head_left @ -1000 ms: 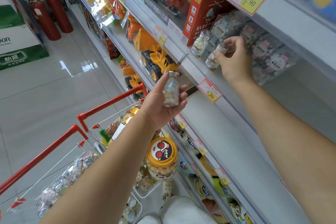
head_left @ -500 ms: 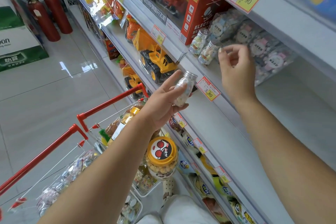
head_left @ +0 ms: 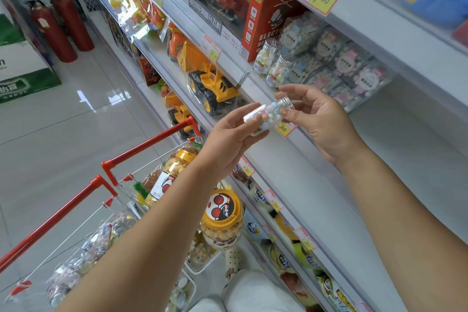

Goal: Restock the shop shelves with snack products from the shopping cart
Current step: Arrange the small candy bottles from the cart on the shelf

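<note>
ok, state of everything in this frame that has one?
small bottle: capped, lying sideways between both hands
left hand: grips the small bottle's body
right hand: thumb at the cap end, full grip unclear
rear shelf bottle: upright, capped
front shelf bottle: upright, capped
big jar: yellow lid on
shopping cart: loaded with jars and packets

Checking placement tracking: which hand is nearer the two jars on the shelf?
Right. The right hand is just below the shelf jars; the left hand grips a third jar lower and leftward.
</note>
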A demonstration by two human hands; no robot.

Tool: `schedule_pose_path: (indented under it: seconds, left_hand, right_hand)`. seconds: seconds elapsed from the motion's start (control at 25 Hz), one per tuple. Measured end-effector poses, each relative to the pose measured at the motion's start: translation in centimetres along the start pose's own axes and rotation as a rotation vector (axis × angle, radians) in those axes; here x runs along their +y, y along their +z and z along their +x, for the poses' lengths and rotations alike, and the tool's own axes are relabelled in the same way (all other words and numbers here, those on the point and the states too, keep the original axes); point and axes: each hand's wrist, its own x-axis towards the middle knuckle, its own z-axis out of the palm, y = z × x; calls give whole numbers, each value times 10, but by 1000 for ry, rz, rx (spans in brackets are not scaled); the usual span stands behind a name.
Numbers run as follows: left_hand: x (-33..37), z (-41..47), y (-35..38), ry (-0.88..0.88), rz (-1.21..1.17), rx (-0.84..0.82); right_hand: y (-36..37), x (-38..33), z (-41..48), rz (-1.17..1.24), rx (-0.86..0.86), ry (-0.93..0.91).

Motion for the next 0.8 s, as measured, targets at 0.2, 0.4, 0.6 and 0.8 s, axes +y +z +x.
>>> schedule_pose_path:
  seconds: [0.2,0.4,0.6,0.8]
  left_hand:
    - [-1,6,4,77,-31,-4]
    - [-5,11,2,33,1,57]
    - [-7,16,-10,1,92,142]
    - [-6,19,-13,-6,107,150]
  right_hand:
    - [3,-4,-2,108,10,131]
    - [-15,-3,11,-89,268,28]
    - [-35,-7,40,-755,406,-46]
    - [-27,0,61,-761,315,1]
